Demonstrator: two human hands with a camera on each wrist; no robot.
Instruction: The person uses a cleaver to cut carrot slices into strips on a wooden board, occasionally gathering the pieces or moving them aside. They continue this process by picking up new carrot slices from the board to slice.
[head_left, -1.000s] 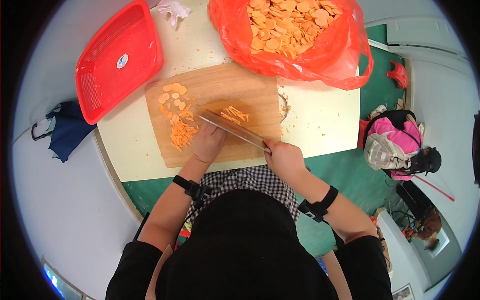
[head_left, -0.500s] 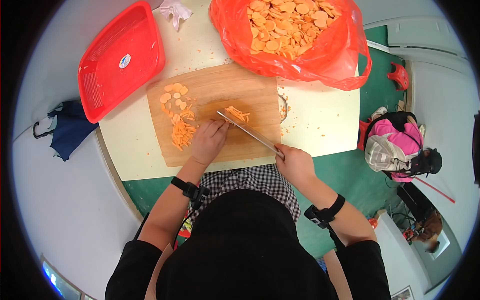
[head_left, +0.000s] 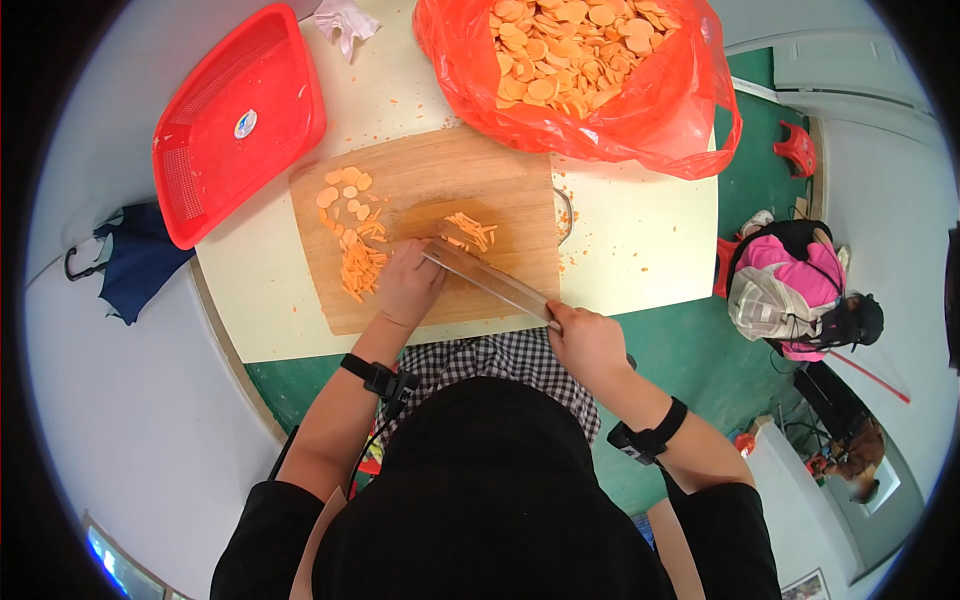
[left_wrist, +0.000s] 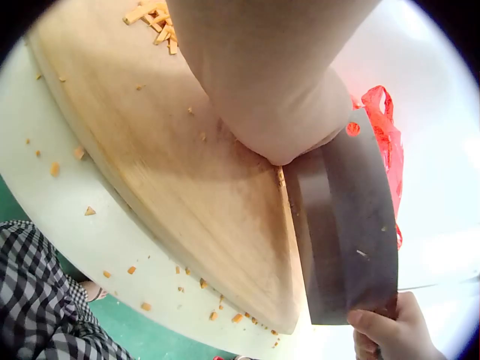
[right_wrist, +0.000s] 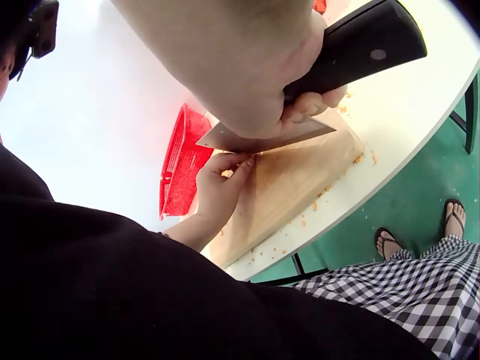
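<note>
On the wooden cutting board point(head_left: 500, 165), my left hand point(head_left: 410, 283) bends its fingers and thumb over carrot slices beside the blade; those slices are mostly hidden. My right hand point(head_left: 592, 348) grips the black handle point(right_wrist: 360, 52) of a cleaver point(head_left: 495, 283). Its broad blade point(left_wrist: 349, 225) slants across the board, with its far end right at the left fingertips point(right_wrist: 244, 160). Cut carrot sticks point(head_left: 362, 270) lie in a pile left of the left hand, with round carrot slices point(head_left: 350, 190) above them. More sticks point(head_left: 472, 230) lie beyond the blade.
A red plastic bag point(head_left: 450, 60) full of carrot slices point(head_left: 575, 50) stands behind the board. A red basket point(head_left: 270, 90) stands at the back left, near a crumpled pale cloth point(head_left: 345, 22). Carrot crumbs dot the table point(head_left: 640, 230). A metal handle point(head_left: 568, 215) juts from the board's right side.
The right hand and cleaver have moved back toward the body and right, and the blade has tilted between frames. The left hand has shifted slightly, staying beside the blade.
</note>
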